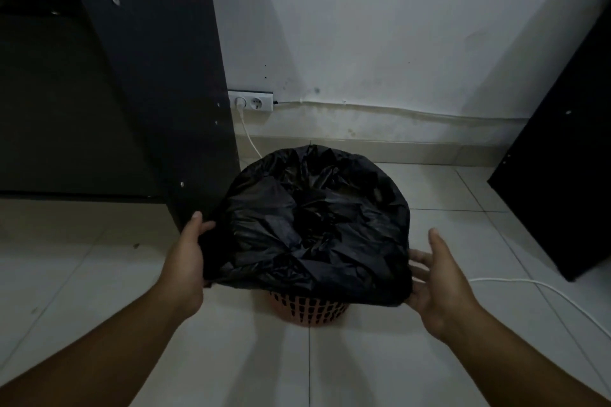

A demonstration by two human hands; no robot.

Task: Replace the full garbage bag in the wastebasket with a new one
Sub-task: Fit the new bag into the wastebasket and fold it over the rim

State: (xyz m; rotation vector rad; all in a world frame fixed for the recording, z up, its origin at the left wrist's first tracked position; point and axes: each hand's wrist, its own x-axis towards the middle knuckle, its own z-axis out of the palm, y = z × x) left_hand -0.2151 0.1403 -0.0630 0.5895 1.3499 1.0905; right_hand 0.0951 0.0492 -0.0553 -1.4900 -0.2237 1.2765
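A person's two hands flanked a black bag (310,221) draped over the mouth of an orange basket (310,307) that stood upright on a pale tiled floor (99,274), close to a white wall (396,43).

The bag lay squarely between the hands. The left hand (185,258) was already on it, thumb over the overhanging film and the other fingers hidden under the fold, apparently pinching the left edge. The right hand (436,281) was spread, palm turned inward at the bag's lower right corner. Whether its fingertips touched the plastic could not be told.

With the basket's axis vertical, any lift of the bag would probably have to go straight up, and the right hand would need to close on its side first.

The film was thin, glossy and heavily creased, sagging into a hollow at the centre, and its skirt covered most of the basket. Only the lower band of the basket showed, a rigid plastic lattice of small square holes. How full the bag was could not be judged.

A dark cabinet (148,76) stood just left of the basket, and a white cable (545,291) trailed across the tiles to the right.
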